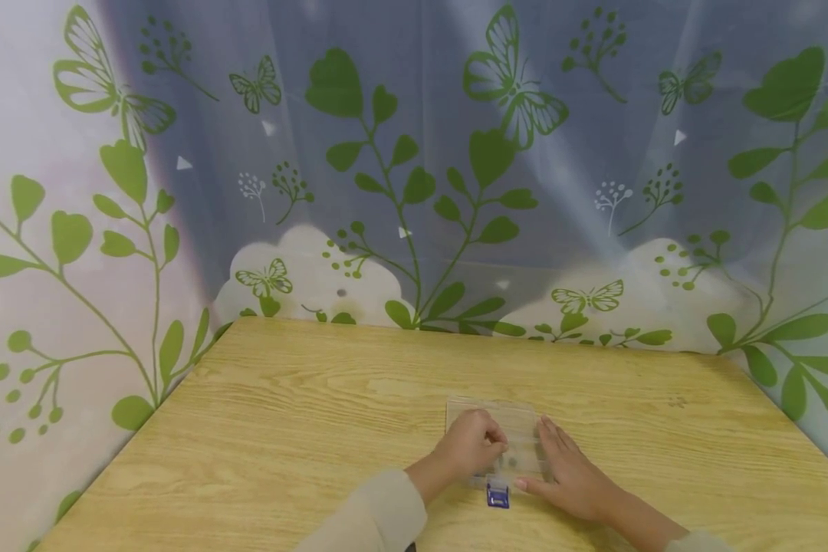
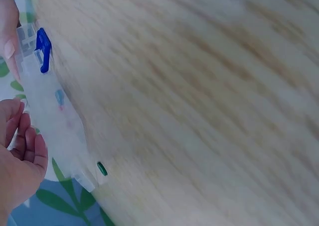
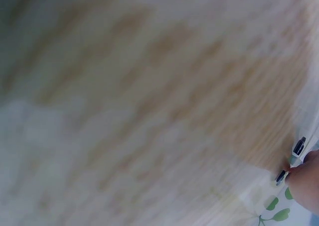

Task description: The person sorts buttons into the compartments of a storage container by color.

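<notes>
A clear plastic box [image 1: 520, 437] lies on the table, with a blue latch [image 1: 498, 494] at its near side. In the left wrist view the same blue latch [image 2: 44, 51] stands out at one end, and small coloured bits show through the cloudy plastic. Over the box is my left hand [image 1: 471, 443], fingers curled and thumb near the index fingertip; I cannot tell whether something small is between them. My right hand [image 1: 574, 475] rests along the box's right side with its fingers extended and thumb toward the latch. Its thumb [image 3: 305, 182] appears beside dark latch parts in the right wrist view.
A wood-grain table [image 1: 283, 414] runs back to a curtain [image 1: 414, 153] printed with green leaves and butterflies. A small green oval piece [image 2: 102, 168] shows next to the box's other end. Similar cloth hangs along both sides.
</notes>
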`<move>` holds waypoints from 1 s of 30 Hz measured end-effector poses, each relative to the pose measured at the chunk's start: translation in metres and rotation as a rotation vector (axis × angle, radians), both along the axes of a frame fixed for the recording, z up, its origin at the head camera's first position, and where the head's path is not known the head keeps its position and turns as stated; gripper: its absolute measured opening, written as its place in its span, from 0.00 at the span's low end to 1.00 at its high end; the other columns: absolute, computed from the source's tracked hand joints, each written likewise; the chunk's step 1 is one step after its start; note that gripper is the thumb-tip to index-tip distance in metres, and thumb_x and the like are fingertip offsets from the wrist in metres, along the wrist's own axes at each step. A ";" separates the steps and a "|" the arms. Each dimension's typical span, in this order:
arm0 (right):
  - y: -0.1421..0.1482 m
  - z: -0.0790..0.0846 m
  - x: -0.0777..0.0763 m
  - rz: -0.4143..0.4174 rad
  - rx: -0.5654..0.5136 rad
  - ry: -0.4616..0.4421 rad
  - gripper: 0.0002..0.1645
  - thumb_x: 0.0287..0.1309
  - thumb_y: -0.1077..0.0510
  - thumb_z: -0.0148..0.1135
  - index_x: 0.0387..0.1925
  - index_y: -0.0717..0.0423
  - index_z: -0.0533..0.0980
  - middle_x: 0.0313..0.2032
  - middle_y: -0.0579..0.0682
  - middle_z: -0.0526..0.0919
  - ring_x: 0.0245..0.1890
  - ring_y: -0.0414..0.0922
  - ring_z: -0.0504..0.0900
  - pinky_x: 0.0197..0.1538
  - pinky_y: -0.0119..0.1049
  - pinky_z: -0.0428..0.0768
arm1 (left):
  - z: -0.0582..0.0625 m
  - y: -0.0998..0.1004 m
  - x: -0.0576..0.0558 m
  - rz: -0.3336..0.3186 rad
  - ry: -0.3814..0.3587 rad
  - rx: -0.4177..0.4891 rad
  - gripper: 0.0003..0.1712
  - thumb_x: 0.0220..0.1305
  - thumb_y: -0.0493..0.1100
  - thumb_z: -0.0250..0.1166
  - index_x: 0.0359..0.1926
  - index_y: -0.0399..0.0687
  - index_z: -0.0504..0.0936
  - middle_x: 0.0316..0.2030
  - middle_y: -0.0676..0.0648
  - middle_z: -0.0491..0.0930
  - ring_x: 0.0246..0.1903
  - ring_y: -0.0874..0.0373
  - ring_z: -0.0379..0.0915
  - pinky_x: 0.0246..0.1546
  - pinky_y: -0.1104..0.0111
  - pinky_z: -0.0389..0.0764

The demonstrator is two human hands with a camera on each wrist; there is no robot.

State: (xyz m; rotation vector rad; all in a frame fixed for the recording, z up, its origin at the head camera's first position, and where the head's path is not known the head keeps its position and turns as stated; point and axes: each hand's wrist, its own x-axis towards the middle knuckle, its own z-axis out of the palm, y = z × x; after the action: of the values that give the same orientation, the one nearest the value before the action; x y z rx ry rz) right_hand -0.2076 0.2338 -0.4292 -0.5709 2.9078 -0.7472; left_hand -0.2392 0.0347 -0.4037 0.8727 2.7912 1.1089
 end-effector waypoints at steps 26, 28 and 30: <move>-0.001 -0.005 -0.001 0.001 0.013 0.028 0.59 0.57 0.33 0.52 0.67 0.76 0.43 0.69 0.72 0.42 0.69 0.68 0.43 0.66 0.65 0.47 | -0.001 -0.047 -0.010 0.035 0.088 0.109 0.03 0.56 0.34 0.64 0.28 0.39 0.85 0.28 0.48 0.81 0.29 0.65 0.72 0.36 0.77 0.75; -0.001 -0.006 0.000 -0.001 0.012 0.024 0.59 0.57 0.33 0.52 0.67 0.75 0.43 0.69 0.72 0.42 0.69 0.68 0.43 0.66 0.64 0.47 | -0.001 -0.051 -0.011 0.037 0.092 0.129 0.03 0.56 0.33 0.64 0.28 0.39 0.84 0.28 0.47 0.81 0.30 0.63 0.73 0.36 0.76 0.76; -0.001 -0.006 0.000 0.002 0.008 0.024 0.59 0.57 0.33 0.52 0.67 0.75 0.43 0.69 0.72 0.42 0.69 0.68 0.43 0.66 0.64 0.47 | -0.002 -0.055 -0.011 0.039 0.083 0.142 0.03 0.56 0.33 0.64 0.28 0.38 0.84 0.28 0.47 0.81 0.30 0.62 0.73 0.36 0.76 0.76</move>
State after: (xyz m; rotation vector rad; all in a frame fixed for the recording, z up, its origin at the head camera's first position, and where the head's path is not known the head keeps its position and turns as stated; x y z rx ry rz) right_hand -0.2081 0.2333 -0.4350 -0.5864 2.9303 -0.7325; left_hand -0.2501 -0.0202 -0.4060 0.8989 2.8362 1.3203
